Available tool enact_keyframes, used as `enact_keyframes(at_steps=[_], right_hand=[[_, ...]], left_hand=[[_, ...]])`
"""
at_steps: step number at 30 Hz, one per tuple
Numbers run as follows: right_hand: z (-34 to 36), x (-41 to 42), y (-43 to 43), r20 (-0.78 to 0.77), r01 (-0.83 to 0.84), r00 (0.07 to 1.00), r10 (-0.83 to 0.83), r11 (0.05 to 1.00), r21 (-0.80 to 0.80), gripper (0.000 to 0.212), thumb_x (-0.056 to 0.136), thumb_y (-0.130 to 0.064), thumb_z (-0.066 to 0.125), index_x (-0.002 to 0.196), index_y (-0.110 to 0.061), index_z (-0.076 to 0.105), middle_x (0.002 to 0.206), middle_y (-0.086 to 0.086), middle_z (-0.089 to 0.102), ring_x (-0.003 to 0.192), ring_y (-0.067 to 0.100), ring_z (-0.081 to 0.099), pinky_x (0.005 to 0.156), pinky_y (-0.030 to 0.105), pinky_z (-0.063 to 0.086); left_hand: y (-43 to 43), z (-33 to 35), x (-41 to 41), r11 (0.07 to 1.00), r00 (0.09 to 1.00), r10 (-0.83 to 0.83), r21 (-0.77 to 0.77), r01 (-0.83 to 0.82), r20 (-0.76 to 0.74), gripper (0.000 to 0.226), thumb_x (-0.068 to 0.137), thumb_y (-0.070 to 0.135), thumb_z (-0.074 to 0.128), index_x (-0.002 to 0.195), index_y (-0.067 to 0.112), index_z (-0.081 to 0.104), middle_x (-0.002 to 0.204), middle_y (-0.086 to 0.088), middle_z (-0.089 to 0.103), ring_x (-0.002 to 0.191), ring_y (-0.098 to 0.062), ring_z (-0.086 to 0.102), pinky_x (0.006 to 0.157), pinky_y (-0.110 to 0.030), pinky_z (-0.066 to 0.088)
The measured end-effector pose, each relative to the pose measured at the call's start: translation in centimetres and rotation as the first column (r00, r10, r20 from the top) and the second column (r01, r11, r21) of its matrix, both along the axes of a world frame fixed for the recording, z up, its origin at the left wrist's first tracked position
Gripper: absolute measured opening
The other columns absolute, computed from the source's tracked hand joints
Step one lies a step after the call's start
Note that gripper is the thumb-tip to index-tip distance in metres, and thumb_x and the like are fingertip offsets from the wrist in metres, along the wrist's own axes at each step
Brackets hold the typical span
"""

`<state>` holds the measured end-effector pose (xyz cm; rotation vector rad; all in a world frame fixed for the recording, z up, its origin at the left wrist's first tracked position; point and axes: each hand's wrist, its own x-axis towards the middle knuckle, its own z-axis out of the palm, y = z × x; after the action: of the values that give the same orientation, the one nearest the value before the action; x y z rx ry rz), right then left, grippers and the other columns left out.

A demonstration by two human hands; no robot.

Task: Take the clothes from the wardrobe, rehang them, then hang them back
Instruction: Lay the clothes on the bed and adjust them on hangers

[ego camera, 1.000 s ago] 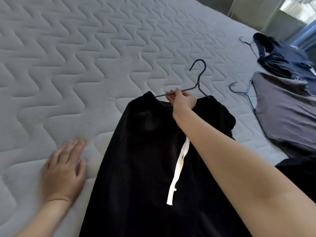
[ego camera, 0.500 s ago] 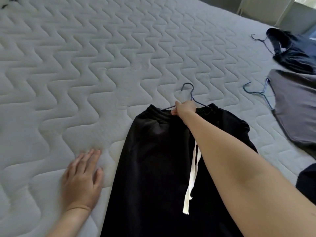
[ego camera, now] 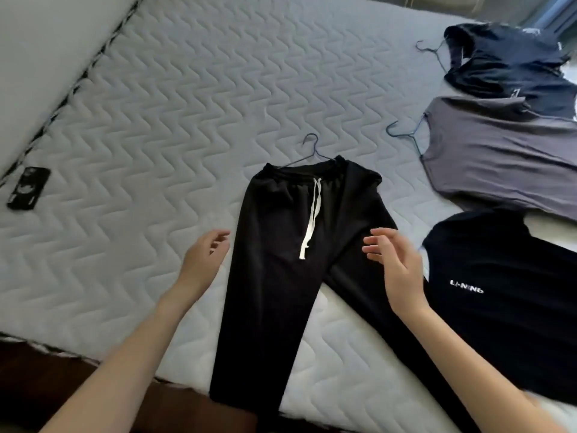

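Note:
Black trousers (ego camera: 281, 260) with a white drawstring (ego camera: 312, 214) lie flat on the quilted mattress (ego camera: 156, 135), legs spread toward me. A thin dark wire hanger (ego camera: 312, 151) sticks out of the waistband, hook pointing away. My left hand (ego camera: 204, 257) hovers just left of the trousers, fingers apart and empty. Over the right trouser leg, my right hand (ego camera: 396, 267) is also open and holds nothing.
To the right lie a black T-shirt with white lettering (ego camera: 499, 301), a grey top (ego camera: 499, 157) on a blue hanger (ego camera: 406, 139), and a dark navy garment (ego camera: 505, 60) with another hanger (ego camera: 432, 51). A black phone (ego camera: 29, 187) rests far left. The mattress edge is near me.
My right hand let go of the hanger and drew back; the trousers now lie flat. My left hand lifted off the mattress. The view pulled back.

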<state>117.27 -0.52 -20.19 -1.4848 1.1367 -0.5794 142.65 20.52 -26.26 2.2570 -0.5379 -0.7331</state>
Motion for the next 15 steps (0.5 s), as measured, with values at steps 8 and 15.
enact_keyframes(at_steps=[8, 15], right_hand=[[5.1, -29.0, 16.3, -0.196, 0.51, 0.86, -0.471, 0.804, 0.307, 0.025, 0.101, -0.011, 0.043, 0.1, 0.001, 0.065, 0.096, 0.027, 0.068, 0.081, 0.036, 0.068, 0.057, 0.021, 0.058], [4.3, -46.2, 23.0, -0.19, 0.675, 0.689, -0.699, 0.524, 0.52, 0.027, 0.1, -0.004, 0.043, 0.104, 0.018, 0.058, 0.057, 0.011, 0.068, 0.039, 0.017, 0.063, 0.04, 0.023, 0.051]], left_hand=[[9.9, 10.8, -23.3, 0.987, 0.967, -0.158, 0.003, 0.162, -0.202, 0.017, 0.096, 0.021, 0.053, 0.1, 0.033, 0.065, 0.101, 0.009, 0.069, 0.098, -0.007, 0.064, 0.08, -0.019, 0.047], [8.3, 10.5, -37.0, 0.897, 0.866, -0.397, 0.071, 0.436, -0.304, 0.035, 0.089, 0.01, 0.063, 0.082, 0.044, 0.07, 0.085, -0.009, 0.074, 0.082, -0.02, 0.068, 0.077, -0.02, 0.051]])
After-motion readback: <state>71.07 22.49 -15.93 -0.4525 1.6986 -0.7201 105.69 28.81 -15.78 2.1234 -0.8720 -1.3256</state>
